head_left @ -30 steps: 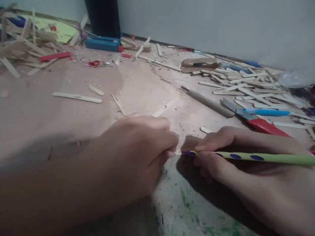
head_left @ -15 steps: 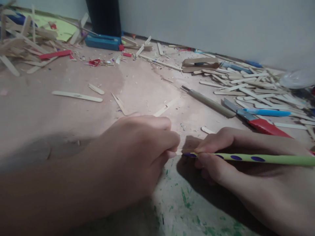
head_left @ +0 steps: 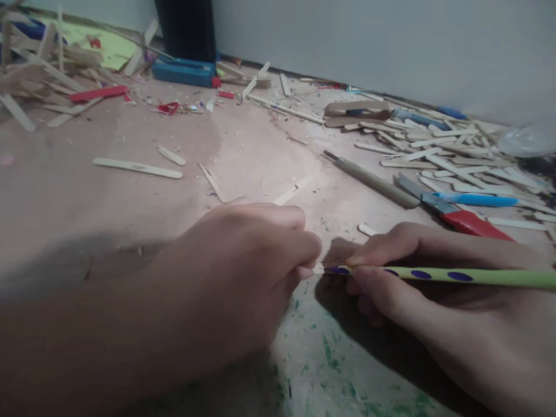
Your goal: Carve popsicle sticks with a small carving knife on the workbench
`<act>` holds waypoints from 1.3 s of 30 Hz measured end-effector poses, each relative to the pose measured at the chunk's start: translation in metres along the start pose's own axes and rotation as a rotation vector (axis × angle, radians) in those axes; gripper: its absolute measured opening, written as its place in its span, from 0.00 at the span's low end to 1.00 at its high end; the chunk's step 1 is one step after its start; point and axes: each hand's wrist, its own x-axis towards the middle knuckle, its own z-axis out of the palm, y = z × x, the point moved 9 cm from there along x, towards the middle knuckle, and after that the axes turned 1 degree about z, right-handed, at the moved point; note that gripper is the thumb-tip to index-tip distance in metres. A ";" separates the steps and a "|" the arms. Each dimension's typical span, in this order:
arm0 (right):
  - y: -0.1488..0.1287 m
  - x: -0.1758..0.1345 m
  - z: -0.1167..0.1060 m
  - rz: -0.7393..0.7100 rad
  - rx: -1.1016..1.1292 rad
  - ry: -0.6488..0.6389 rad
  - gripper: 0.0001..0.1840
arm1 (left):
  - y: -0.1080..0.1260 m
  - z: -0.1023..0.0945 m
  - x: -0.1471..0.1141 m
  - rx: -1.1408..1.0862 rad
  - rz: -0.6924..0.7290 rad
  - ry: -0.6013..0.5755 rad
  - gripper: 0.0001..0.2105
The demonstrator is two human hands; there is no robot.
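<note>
My right hand (head_left: 403, 272) grips a light green pencil (head_left: 499, 278) with dark purple oval spots, thumb and finger closed close to its left end. The pencil lies nearly level and points left. My left hand (head_left: 260, 249) is closed in a pinch, its fingertips meeting a small pale end (head_left: 319, 269) at the pencil's tip. What sits inside those fingers is hidden, and I cannot tell whether the pale bit is the pencil's sharpened wood or a separate sliver. Just beyond my left knuckles lies a notched craft stick (head_left: 289, 194).
A carving tool (head_left: 373, 182) and a red-handled blade (head_left: 473, 225) lie beyond my right hand, near a blue pen (head_left: 478, 200). Craft sticks (head_left: 456, 153) are heaped at right, more scraps (head_left: 52, 75) at left. A blue block (head_left: 185, 72) stands by the wall (head_left: 369, 46).
The whole scene has shifted very slightly to the right in view. Both hands keep their grips, and the pencil stays at the left fingertips.
</note>
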 end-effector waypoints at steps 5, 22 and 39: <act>-0.005 0.004 -0.004 -0.004 -0.001 -0.054 0.15 | 0.005 0.005 0.012 0.046 -0.040 -0.048 0.06; -0.009 0.009 -0.005 -0.028 0.037 -0.088 0.14 | 0.004 -0.003 0.001 0.000 0.047 0.038 0.15; -0.016 0.011 -0.004 -0.102 -0.043 -0.110 0.16 | 0.005 -0.002 0.001 0.003 0.063 0.063 0.16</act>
